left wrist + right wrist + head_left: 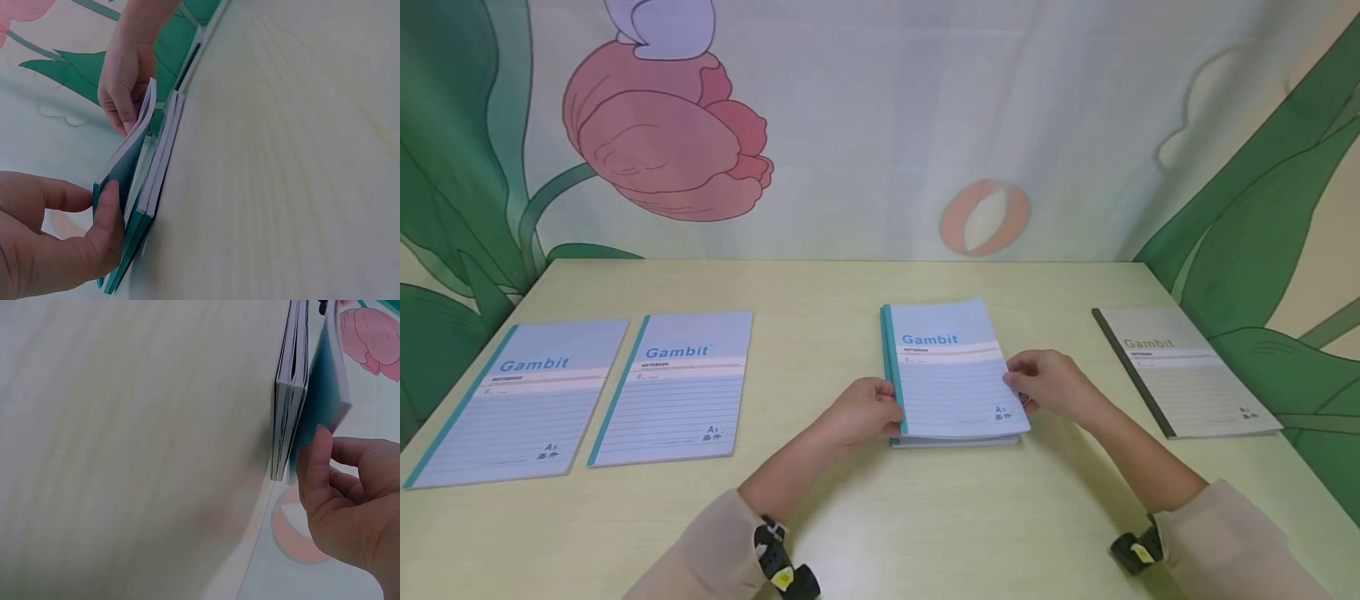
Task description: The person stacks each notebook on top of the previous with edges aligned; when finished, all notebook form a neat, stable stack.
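A Gambit notebook with a teal spine [951, 375] is held between both hands over a small stack of notebooks [955, 442] at mid-table. My left hand [867, 410] pinches its spine edge near the lower left corner; in the left wrist view that hand's thumb and finger [69, 231] grip the spine. At the opposite edge, my right hand [1052, 383] pinches the lower right side. The right wrist view has the held notebook [322, 394] tilted away from the stack [290, 400], with my right hand [350, 500] gripping its edge.
Two teal-spined notebooks lie side by side at the left, an outer one [520, 408] and an inner one [677, 392]. A dark-spined notebook [1183, 375] lies near the table's right edge. Behind the table [820, 300] hangs a printed curtain [850, 125].
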Motion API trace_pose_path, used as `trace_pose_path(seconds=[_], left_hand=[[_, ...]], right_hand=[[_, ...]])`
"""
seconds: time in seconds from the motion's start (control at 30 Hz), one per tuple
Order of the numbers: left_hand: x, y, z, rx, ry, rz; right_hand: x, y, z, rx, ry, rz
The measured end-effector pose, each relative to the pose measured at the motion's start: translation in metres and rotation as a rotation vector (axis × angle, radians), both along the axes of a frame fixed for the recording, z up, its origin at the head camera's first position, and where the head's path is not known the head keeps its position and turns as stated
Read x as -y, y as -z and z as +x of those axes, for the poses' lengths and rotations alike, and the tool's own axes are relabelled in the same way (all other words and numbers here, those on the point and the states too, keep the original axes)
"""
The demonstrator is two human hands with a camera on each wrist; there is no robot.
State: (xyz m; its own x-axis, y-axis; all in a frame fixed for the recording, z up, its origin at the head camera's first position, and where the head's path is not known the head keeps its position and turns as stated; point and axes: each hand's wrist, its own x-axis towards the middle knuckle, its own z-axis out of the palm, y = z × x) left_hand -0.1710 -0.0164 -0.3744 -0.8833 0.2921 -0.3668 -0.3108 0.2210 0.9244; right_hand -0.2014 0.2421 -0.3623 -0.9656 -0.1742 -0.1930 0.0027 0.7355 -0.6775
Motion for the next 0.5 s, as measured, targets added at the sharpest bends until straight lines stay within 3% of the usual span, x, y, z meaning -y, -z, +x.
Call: trace_pose_path(seconds=[0.17,0.5], left_hand=[[-0.0007,0.0002,0.0013,-0.088,0.037,-0.216],[-0.0018,-0.0057,0.0068,-0.211,0.102,-0.381]], right_hand=[[0.0015,0.0025,-0.0007,0.039,-0.01,-0.015],[0.0018,0.0035,0.0001,0.072,-0.025,-0.012]])
